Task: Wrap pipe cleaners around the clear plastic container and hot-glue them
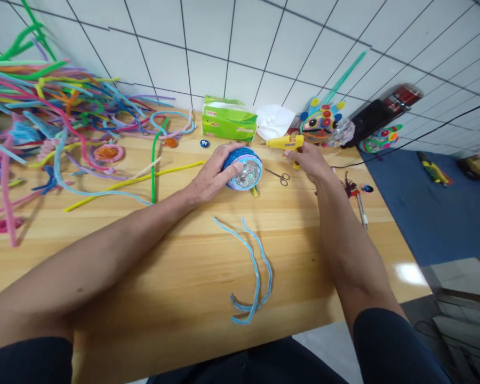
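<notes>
My left hand [214, 173] is wrapped round a clear plastic bottle piece [248, 172] whose side is wound with blue and lilac pipe cleaners. In my right hand [307, 160] is a yellow hot glue gun [284, 142], its nozzle pointing left toward the bottle piece but apart from it. Small scissors [279, 176] lie on the table between the two hands. Nearer to me, two light blue pipe cleaners [256, 266] rest on the wood, bent and crossing at their lower ends.
Many coloured pipe cleaners [64, 106] are heaped at the left. Along the tiled wall stand a green tissue pack [229, 121], a decorated craft figure [320, 122] and a dark bottle [378, 117]. A black cord [428, 130] runs in from the right. A white pen [362, 210] lies near the table's right edge.
</notes>
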Demonstrator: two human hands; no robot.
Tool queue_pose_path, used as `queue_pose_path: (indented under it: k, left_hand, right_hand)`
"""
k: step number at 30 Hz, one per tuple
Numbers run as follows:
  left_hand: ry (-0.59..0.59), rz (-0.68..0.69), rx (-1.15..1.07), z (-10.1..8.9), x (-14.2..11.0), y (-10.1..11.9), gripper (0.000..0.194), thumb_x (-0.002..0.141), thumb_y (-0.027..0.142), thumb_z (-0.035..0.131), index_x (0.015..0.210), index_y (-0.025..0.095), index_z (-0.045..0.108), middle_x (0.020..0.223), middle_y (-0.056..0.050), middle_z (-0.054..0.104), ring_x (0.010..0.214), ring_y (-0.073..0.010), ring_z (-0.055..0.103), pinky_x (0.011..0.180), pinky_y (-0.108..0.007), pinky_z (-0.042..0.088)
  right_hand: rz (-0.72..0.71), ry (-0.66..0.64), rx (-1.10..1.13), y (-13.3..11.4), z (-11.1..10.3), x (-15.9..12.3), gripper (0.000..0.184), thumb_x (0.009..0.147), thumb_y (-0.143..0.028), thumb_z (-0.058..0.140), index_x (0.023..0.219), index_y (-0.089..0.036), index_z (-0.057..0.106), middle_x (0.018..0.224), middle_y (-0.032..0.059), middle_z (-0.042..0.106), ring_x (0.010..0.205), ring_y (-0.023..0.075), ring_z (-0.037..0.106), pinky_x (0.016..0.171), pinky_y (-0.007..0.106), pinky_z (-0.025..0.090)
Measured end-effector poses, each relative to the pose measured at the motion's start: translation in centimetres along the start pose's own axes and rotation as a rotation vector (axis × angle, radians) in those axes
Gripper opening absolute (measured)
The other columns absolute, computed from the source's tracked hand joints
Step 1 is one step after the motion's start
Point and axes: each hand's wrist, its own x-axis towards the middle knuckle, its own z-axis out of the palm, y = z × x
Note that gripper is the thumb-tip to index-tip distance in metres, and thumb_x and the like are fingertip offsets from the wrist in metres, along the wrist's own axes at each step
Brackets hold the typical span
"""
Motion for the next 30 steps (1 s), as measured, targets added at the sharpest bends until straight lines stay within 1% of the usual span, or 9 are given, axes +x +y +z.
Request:
queue_pose_path:
  k: [3,6,9,11,12,15,19,26,30]
  left_hand:
    - [0.004,-0.003,-0.006,0.0,0.0,0.2,0.077,0.116,0.083,0.061,0.169,0.027,0.064,0.177,-0.014,0.069,0.168,-0.0391,0.063,0.15,-0.057,0.046]
    - [0.013,-0.011,-0.013,0.1,0.0,0.3,0.076,0.116,0.083,0.062,0.169,0.029,0.065,0.176,-0.013,0.07,0.167,-0.0394,0.064,0.15,-0.058,0.047]
    - [0.018,-0.006,-0.018,0.0,0.0,0.2,0.075,0.115,0.085,0.063,0.168,0.032,0.066,0.175,-0.012,0.071,0.166,-0.0392,0.064,0.149,-0.059,0.048]
    - [0.018,0.002,-0.015,-0.1,0.0,0.1,0.074,0.115,0.085,0.063,0.167,0.033,0.066,0.174,-0.011,0.071,0.166,-0.039,0.065,0.149,-0.059,0.048]
    - [0.016,0.003,-0.012,-0.1,0.0,0.0,0.073,0.116,0.084,0.063,0.167,0.032,0.067,0.174,-0.011,0.071,0.166,-0.0391,0.065,0.149,-0.06,0.048]
    - [0.007,-0.012,-0.005,-0.3,-0.1,0.0,0.074,0.116,0.082,0.063,0.168,0.029,0.066,0.174,-0.013,0.071,0.164,-0.0397,0.065,0.149,-0.06,0.048]
    - [0.025,-0.036,-0.007,-0.3,-0.2,0.0,0.078,0.115,0.083,0.064,0.167,0.025,0.066,0.173,-0.015,0.071,0.163,-0.0393,0.067,0.148,-0.058,0.048]
    - [0.027,-0.025,-0.011,-0.1,-0.2,0.0,0.078,0.114,0.085,0.064,0.166,0.027,0.066,0.173,-0.015,0.072,0.163,-0.0385,0.067,0.148,-0.057,0.049]
    - [0.02,0.005,-0.008,-0.1,0.0,-0.2,0.078,0.115,0.084,0.064,0.167,0.027,0.066,0.174,-0.015,0.071,0.164,-0.038,0.067,0.147,-0.055,0.049]
  right_hand:
    - [0.039,-0.007,-0.007,1.0,0.7,0.2,0.024,0.079,-0.026,0.091,0.096,-0.024,0.074,0.084,-0.0046,0.07,0.078,0.0153,0.055,0.071,0.03,0.043]
    - [0.033,-0.022,0.001,1.6,0.4,-0.2,0.028,0.08,-0.03,0.09,0.104,-0.024,0.076,0.094,-0.0014,0.076,0.083,0.0174,0.06,0.076,0.031,0.049]
    - [-0.096,0.167,-0.129,1.4,-0.4,-1.9,0.034,0.083,-0.032,0.091,0.114,-0.027,0.075,0.117,0.0058,0.083,0.104,0.0252,0.07,0.097,0.04,0.061]
    - [-0.238,0.356,-0.28,0.7,-0.6,-3.9,0.033,0.087,-0.032,0.091,0.116,-0.028,0.076,0.131,0.0114,0.083,0.117,0.0308,0.073,0.113,0.049,0.061]
    - [-0.297,0.371,-0.336,0.3,-0.5,-5.1,0.025,0.093,-0.033,0.088,0.115,-0.028,0.077,0.131,0.0131,0.083,0.117,0.0323,0.074,0.116,0.051,0.061]
    - [-0.339,0.169,-0.508,-0.6,0.9,-7.8,0.005,0.103,-0.03,0.077,0.106,-0.027,0.08,0.116,0.0126,0.086,0.109,0.0332,0.078,0.111,0.051,0.063]
    - [-0.2,-0.023,-0.827,-0.8,3.4,-8.6,0.018,0.105,-0.022,0.071,0.117,-0.02,0.084,0.13,0.0197,0.088,0.128,0.0395,0.078,0.114,0.052,0.061]
    - [-0.176,-0.063,-1.079,-0.5,4.2,-7.3,0.036,0.113,-0.011,0.046,0.122,-0.009,0.081,0.137,0.0302,0.086,0.129,0.0397,0.077,0.116,0.053,0.057]
    - [-0.066,0.071,-0.915,-0.7,3.1,-8.2,0.021,0.115,-0.025,0.056,0.116,-0.021,0.077,0.112,0.0189,0.089,0.105,0.0366,0.083,0.099,0.05,0.062]
